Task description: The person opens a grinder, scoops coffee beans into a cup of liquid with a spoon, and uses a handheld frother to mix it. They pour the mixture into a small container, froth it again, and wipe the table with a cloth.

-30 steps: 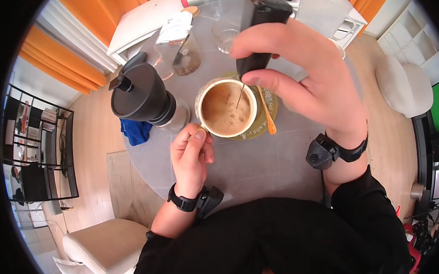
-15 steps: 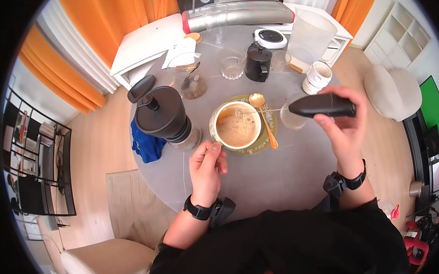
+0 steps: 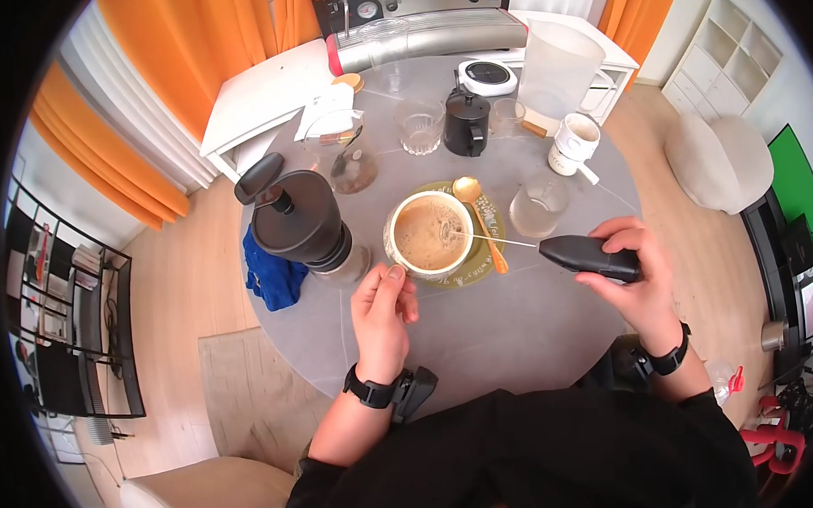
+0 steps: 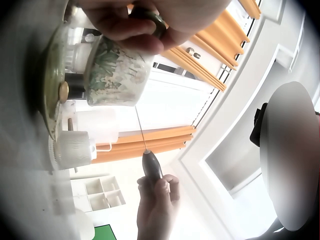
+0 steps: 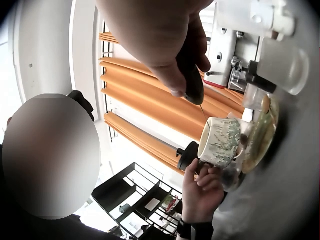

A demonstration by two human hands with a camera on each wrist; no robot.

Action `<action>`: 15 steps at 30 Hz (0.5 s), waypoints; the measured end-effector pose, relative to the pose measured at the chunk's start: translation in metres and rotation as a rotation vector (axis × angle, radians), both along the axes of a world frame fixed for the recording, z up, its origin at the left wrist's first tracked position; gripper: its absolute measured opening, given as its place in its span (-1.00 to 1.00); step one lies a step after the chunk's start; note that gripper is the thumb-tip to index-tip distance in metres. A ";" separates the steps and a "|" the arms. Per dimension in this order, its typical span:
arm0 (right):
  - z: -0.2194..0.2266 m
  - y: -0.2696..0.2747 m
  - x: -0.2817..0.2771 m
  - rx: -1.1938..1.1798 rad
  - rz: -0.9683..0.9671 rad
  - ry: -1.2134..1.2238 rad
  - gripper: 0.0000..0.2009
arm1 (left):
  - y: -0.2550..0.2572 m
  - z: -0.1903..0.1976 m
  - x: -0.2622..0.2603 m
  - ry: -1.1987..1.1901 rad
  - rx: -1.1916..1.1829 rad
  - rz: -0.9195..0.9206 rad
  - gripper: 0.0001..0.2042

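Left hand (image 3: 380,325) pinches the cup (image 5: 223,142) by its handle (image 4: 151,22); right hand (image 3: 645,286) grips the frother (image 3: 590,258), whisk (image 3: 505,242) in the cup, between the hands. Saucer (image 3: 496,217) beneath carries lettering (image 3: 463,271); I read "with". Wrist views alone show leaf decoration (image 5: 225,134); head view alone, the drink (image 3: 424,235).

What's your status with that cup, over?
Left fingers hold cup above saucer. Right fingers grip frother, its tip inside cup. Spoon on saucer, seemingly not in the way.

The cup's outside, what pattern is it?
Pale with green leaves; the cup shows best in the left wrist view.
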State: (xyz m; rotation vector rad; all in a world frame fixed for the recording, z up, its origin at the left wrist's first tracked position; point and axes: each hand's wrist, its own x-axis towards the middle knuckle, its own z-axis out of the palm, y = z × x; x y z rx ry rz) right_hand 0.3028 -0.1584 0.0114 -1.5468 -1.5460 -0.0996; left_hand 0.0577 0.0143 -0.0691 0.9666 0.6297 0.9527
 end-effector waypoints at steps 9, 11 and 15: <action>-0.018 -0.007 -0.002 0.015 -0.028 0.076 -0.62 | 0.000 -0.001 0.000 0.028 0.016 -0.002 -0.74; -0.022 -0.009 -0.003 -0.086 -0.010 0.044 -0.63 | -0.002 0.001 0.001 0.036 0.016 -0.009 -0.73; -0.042 -0.014 0.019 0.004 -0.085 0.348 -0.64 | -0.001 0.000 0.001 0.052 0.028 -0.011 -0.75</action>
